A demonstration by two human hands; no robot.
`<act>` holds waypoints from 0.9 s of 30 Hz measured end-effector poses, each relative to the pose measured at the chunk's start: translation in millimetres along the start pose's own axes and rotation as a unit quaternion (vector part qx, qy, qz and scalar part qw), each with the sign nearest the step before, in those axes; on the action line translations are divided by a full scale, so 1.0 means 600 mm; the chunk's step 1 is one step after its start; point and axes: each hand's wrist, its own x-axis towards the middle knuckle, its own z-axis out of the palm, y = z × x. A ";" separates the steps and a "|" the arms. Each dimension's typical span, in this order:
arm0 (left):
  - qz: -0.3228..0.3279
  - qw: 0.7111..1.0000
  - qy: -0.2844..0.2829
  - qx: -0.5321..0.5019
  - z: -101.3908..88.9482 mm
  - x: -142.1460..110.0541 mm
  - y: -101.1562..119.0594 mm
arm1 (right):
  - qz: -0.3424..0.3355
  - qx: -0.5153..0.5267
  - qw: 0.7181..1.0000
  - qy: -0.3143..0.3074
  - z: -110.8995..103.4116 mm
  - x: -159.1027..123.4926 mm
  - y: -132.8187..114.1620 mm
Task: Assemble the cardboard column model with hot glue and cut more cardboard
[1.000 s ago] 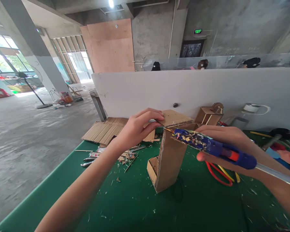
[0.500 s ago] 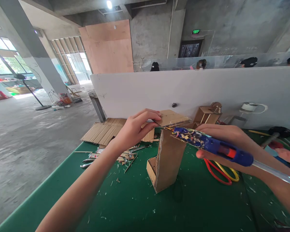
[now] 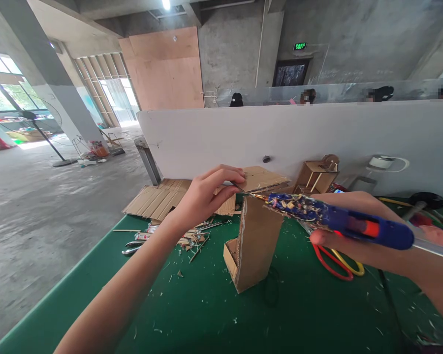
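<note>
An upright cardboard box (image 3: 260, 246) stands on the green table, with a small tray-like ledge (image 3: 230, 258) at its lower left. Over its top lies a cardboard flap (image 3: 264, 178); my left hand (image 3: 216, 189) pinches the flap's left corner between thumb and fingers. In my right hand (image 3: 358, 216) is a blue glue gun (image 3: 328, 216), crusted with bits of debris, a clear glue stick running out of its rear. Its nozzle points left and sits at the gap under the flap, close to my left fingertips. My right hand's grip is partly hidden behind the gun.
Red-and-yellow-handled scissors (image 3: 339, 265) lie below my right hand. Left of the box are wooden sticks and scraps (image 3: 194, 238), pliers (image 3: 133, 248) and cardboard sheets (image 3: 157, 199). A small cardboard model (image 3: 315, 174) stands by the white partition (image 3: 221, 137). People's heads show beyond it.
The glue gun's rear and my right hand have shifted right and toward me, while the nozzle stays near the same corner. My left hand keeps its pinch on the flap.
</note>
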 end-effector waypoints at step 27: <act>0.007 1.000 0.002 0.004 -0.002 -0.001 0.006 | 0.053 -0.063 0.997 0.005 -0.022 0.003 -0.024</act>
